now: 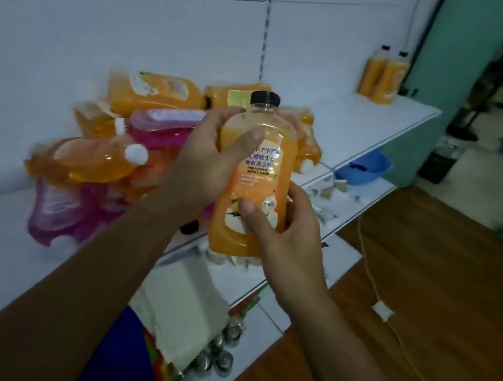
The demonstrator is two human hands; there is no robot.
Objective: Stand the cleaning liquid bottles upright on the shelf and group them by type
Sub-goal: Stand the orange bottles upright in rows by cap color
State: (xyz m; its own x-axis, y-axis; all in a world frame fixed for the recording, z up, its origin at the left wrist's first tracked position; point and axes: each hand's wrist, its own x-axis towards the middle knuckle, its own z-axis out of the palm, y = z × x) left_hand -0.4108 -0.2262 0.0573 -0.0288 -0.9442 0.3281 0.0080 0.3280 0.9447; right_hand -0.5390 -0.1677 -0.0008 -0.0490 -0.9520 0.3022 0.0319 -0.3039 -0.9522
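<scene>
Bottle of orange liquid, black cap up, label reading "地板清洁剂", is grasped by left hand and right hand above the shelf's front edge.

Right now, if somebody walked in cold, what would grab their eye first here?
The orange bottle with a black cap, held upright mid-frame by the left hand and the right hand. Behind it, a jumbled heap of orange and pink bottles lies toppled on the white shelf. At the shelf's far end, two orange bottles already stand upright.
</scene>
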